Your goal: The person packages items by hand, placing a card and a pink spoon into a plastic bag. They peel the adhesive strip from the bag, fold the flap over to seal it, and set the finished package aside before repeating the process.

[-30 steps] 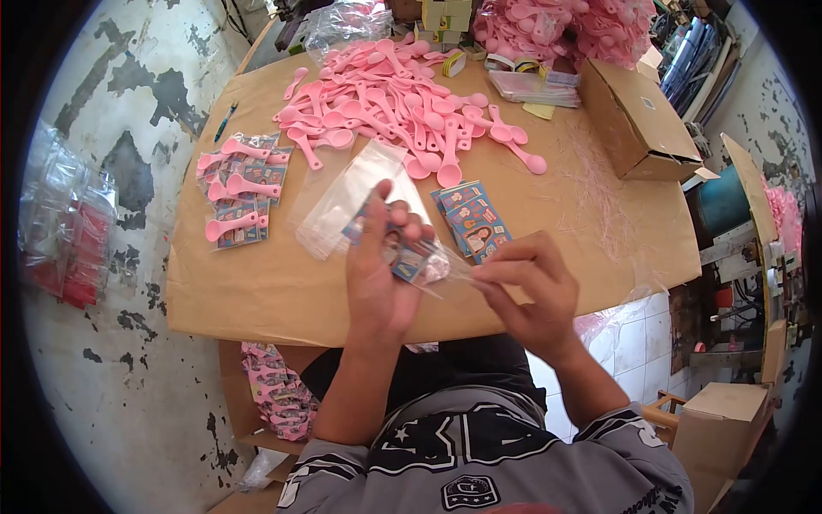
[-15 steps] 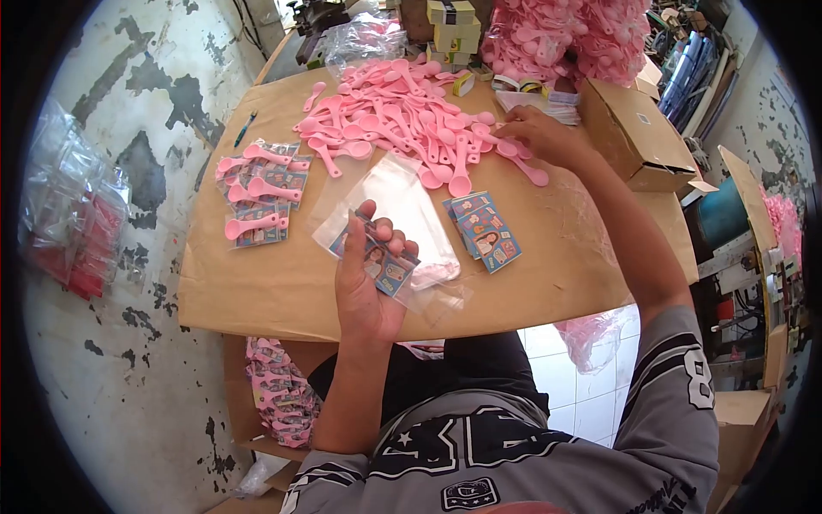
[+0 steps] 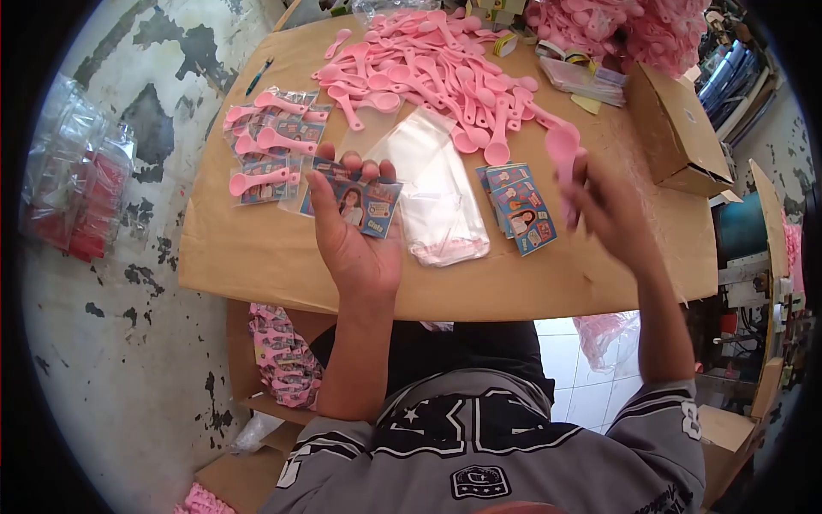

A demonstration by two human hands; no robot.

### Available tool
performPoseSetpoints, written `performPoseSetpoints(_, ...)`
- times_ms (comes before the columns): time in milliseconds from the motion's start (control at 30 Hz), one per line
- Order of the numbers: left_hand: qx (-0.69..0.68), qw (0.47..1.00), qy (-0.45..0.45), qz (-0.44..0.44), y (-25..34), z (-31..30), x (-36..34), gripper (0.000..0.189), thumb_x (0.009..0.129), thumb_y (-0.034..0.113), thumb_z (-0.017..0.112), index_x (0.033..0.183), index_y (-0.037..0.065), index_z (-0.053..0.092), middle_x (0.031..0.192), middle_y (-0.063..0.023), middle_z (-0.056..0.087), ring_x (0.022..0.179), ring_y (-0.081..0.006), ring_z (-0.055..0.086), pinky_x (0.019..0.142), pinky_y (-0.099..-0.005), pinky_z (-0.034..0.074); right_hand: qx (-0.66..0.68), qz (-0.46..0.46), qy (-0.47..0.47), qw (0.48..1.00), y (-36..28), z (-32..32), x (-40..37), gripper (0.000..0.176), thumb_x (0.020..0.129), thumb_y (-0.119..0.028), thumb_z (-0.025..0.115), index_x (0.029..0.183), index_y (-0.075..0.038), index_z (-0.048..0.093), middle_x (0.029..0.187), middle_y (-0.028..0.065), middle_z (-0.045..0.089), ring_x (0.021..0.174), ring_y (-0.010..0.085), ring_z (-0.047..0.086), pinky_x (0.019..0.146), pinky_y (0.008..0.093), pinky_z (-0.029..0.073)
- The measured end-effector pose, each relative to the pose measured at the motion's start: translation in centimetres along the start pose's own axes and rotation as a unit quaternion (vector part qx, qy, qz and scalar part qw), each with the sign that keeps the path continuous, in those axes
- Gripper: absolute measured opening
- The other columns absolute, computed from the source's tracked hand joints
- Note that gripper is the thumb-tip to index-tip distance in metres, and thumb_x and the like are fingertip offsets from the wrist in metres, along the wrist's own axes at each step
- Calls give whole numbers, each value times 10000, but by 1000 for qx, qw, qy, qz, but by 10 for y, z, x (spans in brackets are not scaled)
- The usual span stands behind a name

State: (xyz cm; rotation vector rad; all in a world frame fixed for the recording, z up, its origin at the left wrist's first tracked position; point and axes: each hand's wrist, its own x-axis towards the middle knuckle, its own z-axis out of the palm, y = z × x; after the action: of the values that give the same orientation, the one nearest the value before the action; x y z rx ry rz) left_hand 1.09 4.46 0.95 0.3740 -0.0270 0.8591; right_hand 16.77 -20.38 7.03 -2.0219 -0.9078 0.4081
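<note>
My left hand [image 3: 355,244] is closed round a printed card in a clear bag [image 3: 353,204], left of the stack of clear bags [image 3: 437,206]. My right hand [image 3: 604,206], blurred, grips a pink spoon [image 3: 562,146], its bowl pointing up. Printed cards [image 3: 524,218] lie between the clear bags and my right hand. Farther back is a big heap of pink spoons [image 3: 419,68]. At the left, several pink spoons rest on bagged cards [image 3: 278,141].
A cardboard box [image 3: 676,128] stands at the right edge of the brown table [image 3: 411,295]. Full bags of pink spoons [image 3: 616,34] sit behind. A pen [image 3: 259,75] lies at back left. Below the table, packed spoons [image 3: 284,360] fill a carton.
My right hand has come back from the heap toward me, now with a pink spoon in it. My left hand has moved slightly left and up with the bagged card. The view has shifted.
</note>
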Motion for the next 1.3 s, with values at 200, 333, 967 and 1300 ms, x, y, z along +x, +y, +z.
performPoseSetpoints(200,-8,999,-43,-31,-20,5,-1,404,1058,330,620,1339,46,560,1074,-75,625,989,-192,621,1073,-399,517,167,62,-115,977,-7,50,-62,181,1018,-44,600,1192,6,618,907,58,651,765,123,619,678,273,506)
performPoseSetpoints(333,40,996,-69,-51,-30,8,-8,439,1070,369,589,1372,53,543,1080,-75,622,996,-189,625,1061,-406,523,175,34,-89,980,-13,67,-62,221,1008,-36,628,1218,20,672,986,51,682,805,119,623,731,270,518)
performPoseSetpoints(967,-39,975,-26,-217,-52,17,-41,458,1072,411,570,1390,90,496,1044,-40,590,984,-154,614,985,-351,538,358,-45,175,916,4,127,-37,343,890,-104,828,1103,-36,567,980,3,606,878,73,585,784,240,499)
performPoseSetpoints(1300,-36,966,38,-255,-46,10,-37,365,1093,296,560,1364,58,510,1095,-76,638,1010,-179,662,1019,-419,570,64,-226,236,943,-2,118,-31,473,803,-154,876,1227,-82,680,1318,135,574,1117,217,589,843,328,491)
